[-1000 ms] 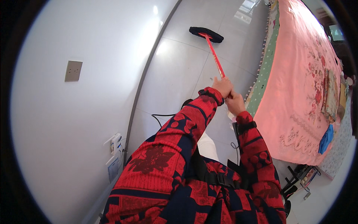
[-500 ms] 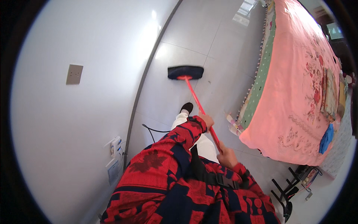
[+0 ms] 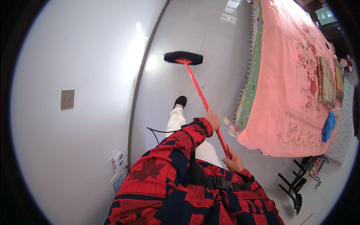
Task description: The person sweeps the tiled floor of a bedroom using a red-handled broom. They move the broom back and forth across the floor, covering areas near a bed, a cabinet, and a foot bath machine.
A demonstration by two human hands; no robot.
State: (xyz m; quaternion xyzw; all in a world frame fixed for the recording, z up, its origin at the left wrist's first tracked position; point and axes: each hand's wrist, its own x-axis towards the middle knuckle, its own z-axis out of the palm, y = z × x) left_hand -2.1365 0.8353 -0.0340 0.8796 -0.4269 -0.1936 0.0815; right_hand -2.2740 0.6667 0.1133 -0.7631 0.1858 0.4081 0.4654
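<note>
Both my hands grip the red handle of a mop, which slants away from me across the floor. Higher up the shaft, my left hand is wrapped round it. My right hand closes on the handle near its lower end, close to my waist. The mop's wide, dark head is out ahead over the tiles, between the wall and the bed. Whether it presses on the floor at this moment is hard to tell.
A bed with a pink flowered cover lines the right side, its tasselled edge hanging down. On the left runs a white wall with a socket. A black cable lies by my leg. A black rack stands lower right.
The mop head has moved forward, away from me, over a tile seam. Both hands keep their grip on the handle. The whole view has also shifted slightly.
</note>
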